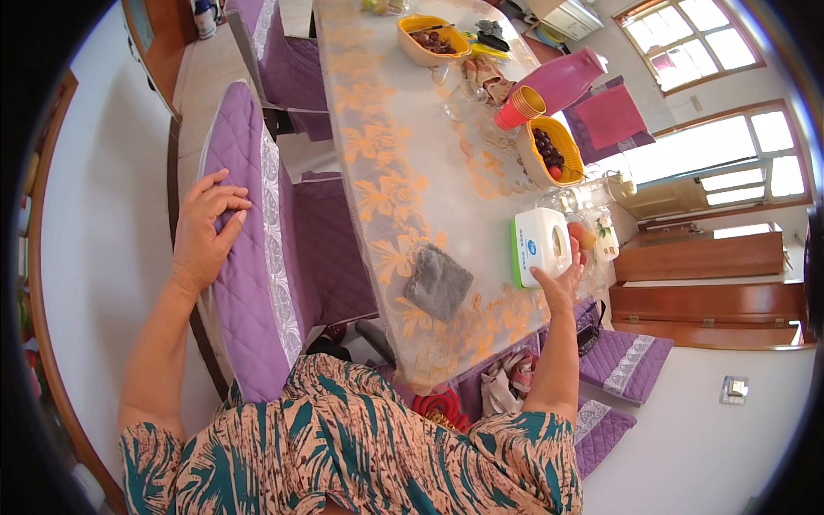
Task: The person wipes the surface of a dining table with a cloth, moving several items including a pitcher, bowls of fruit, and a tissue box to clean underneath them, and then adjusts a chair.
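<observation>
My left hand [212, 230] rests on the back of a purple quilted chair [245, 283] with a white lace band, its fingers laid over the fabric and slightly apart. At the table's right side, my right hand [562, 279] grips a white-and-green box [539, 249] with an oval opening, apparently a tissue box. The thumb presses its near face and the fingers reach behind it, partly hidden. Between my arms, a folded grey cloth [439, 281] lies on the clear-covered, gold-flowered tabletop [386, 257].
Beyond the box stand a yellow basket of dark fruit [554, 154], stacked red cups [521, 107] and a pink pitcher [566, 79]. Farther off is another yellow basket [427, 41]. Purple-covered chairs [631, 360] flank the table. Near my lap lies a red coiled item [440, 410].
</observation>
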`<state>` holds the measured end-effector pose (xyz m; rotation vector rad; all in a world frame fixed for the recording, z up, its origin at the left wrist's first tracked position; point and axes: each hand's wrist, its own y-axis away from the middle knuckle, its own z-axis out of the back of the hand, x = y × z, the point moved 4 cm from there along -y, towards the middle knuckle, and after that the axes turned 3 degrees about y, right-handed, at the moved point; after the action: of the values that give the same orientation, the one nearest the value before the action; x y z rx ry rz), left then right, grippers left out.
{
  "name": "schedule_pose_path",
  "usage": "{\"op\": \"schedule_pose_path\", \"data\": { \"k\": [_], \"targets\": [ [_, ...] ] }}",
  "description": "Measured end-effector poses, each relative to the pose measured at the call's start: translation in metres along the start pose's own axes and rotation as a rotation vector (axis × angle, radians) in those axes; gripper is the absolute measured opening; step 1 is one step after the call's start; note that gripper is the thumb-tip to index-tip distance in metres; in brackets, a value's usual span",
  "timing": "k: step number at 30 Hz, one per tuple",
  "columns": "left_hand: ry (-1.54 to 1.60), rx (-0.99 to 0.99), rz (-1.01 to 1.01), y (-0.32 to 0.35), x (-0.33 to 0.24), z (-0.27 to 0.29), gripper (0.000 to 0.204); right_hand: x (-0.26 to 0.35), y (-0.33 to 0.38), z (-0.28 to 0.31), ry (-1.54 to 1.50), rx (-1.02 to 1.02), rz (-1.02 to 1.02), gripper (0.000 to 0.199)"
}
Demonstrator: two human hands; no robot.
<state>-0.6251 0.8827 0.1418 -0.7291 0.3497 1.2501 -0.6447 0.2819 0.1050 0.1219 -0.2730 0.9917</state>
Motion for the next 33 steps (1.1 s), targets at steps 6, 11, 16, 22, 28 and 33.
{"op": "schedule_pose_path", "data": {
  "k": [6,11,16,22,28,33],
  "targets": [
    [0.0,0.015,0.024,-0.001,0.001,-0.003,0.01,-0.017,-0.003,-0.012,-0.061,-0.059,0.048,0.114],
    [-0.007,0.022,0.035,-0.001,0.002,-0.003,0.01,-0.018,0.0,-0.015,-0.016,-0.109,0.1,0.11],
    [-0.001,0.022,0.046,-0.001,0.002,-0.005,0.009,-0.024,-0.003,-0.013,0.0,-0.108,0.129,0.109],
    [0.009,0.019,0.055,0.0,0.001,-0.003,0.008,-0.03,0.003,-0.023,0.064,-0.16,0.156,0.111],
    [0.01,0.011,0.047,-0.001,0.001,-0.004,0.008,-0.036,0.005,-0.027,0.125,-0.167,0.099,0.117],
    [0.013,0.007,0.057,0.0,0.002,-0.004,0.008,-0.035,0.002,-0.02,0.137,-0.088,0.032,0.123]
  ]
}}
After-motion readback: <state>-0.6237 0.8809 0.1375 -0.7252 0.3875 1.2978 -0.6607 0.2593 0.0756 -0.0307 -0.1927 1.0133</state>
